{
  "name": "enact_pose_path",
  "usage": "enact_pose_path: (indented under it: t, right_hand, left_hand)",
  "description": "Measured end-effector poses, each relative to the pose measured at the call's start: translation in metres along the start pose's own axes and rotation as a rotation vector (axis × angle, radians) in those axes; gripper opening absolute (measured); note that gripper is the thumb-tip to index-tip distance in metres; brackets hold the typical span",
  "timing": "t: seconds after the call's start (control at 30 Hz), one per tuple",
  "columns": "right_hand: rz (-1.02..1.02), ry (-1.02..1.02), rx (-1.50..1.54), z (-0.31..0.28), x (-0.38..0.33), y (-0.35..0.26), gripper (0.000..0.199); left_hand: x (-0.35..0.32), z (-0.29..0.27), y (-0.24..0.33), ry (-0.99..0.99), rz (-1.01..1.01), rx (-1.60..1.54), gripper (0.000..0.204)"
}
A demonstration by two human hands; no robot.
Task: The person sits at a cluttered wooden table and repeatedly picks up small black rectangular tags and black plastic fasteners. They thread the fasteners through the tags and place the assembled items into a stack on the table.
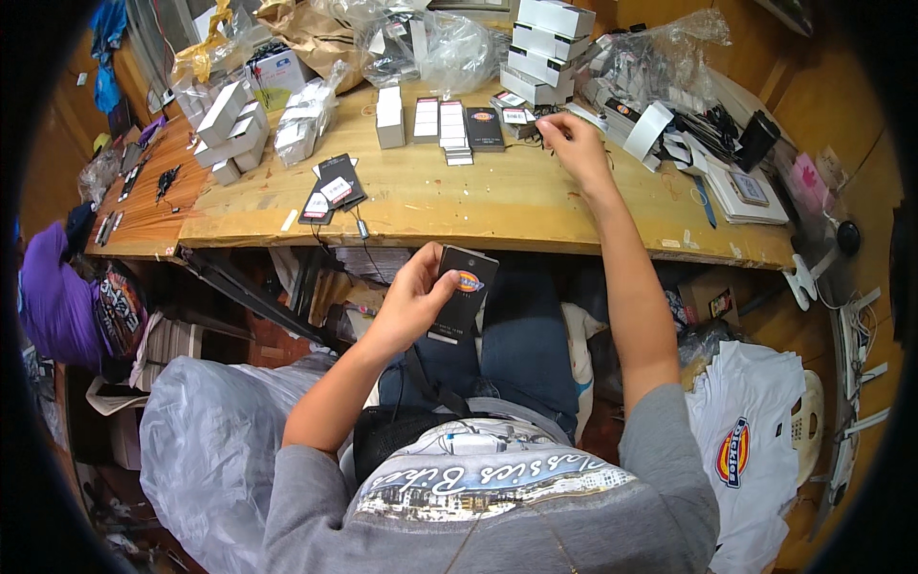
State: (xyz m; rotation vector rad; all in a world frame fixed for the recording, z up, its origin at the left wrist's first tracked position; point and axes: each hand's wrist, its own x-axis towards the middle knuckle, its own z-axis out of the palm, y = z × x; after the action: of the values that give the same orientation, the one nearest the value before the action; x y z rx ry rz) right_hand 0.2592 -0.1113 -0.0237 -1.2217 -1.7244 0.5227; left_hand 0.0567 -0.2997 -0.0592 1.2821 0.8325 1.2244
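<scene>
My left hand (413, 304) is closed round a black hang tag (453, 318) with a coloured emblem, held above my lap just off the table's front edge. A pale edge behind it hints at more than one tag. Over the table, my right hand (577, 153) pinches its thumb and fingers together beside some dark cords; what it grips, if anything, is too small to make out. Left of that hand stands a stack of black tags (485, 134), then stacks of white labels (451, 122). Several loose black tags (337, 184) with white stickers lie nearer the front edge.
The wooden table (421, 206) spans the view. Along its back stand white boxes (550, 43) and clear plastic bags (459, 53). At right lie black cords (706, 124) and a notebook pile (751, 206). A large plastic bag (210, 459) and white T-shirts (751, 411) flank me.
</scene>
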Motion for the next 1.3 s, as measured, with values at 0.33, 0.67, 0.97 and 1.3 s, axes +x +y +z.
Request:
enact_pose_path:
  t: [0.33, 0.67, 0.97, 1.3]
  right_hand:
    - [0.235, -0.147, -0.774, 0.013, 0.055, 0.032, 0.026]
    - [0.169, -0.072, -0.790, 0.007, 0.073, 0.000, 0.034]
    - [0.354, -0.253, -0.633, 0.054, 0.103, 0.035, 0.063]
    - [0.355, -0.483, -0.612, 0.023, 0.033, 0.013, 0.067]
  left_hand:
    - [-0.027, -0.029, 0.005, 0.044, -0.038, -0.037, 0.008]
    - [-0.027, -0.028, 0.002, 0.017, -0.022, -0.071, 0.008]
    - [-0.030, -0.026, 0.004, 0.033, -0.040, -0.075, 0.010]
    - [-0.016, -0.020, 0.002, 0.077, -0.070, -0.274, 0.022]
